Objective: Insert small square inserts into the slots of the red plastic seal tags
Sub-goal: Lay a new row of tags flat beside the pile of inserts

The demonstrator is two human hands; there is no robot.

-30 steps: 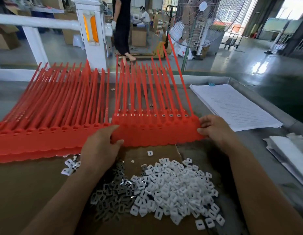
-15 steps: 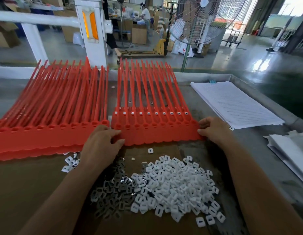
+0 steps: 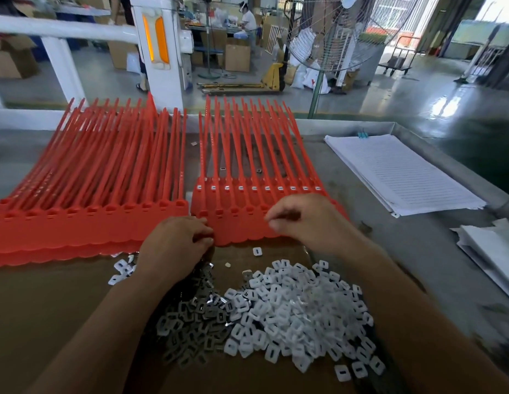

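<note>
The red tags (image 3: pixel 91 228) are smooth plastic. The white inserts (image 3: pixel 290 302) are plastic too. The lined sheets (image 3: pixel 404 177) are matt paper.

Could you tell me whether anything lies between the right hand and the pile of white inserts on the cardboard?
Nothing visible blocks it. The right hand is above the strip of red tags; between it and the pile of white inserts lies only open cardboard with a few stray inserts.
</note>
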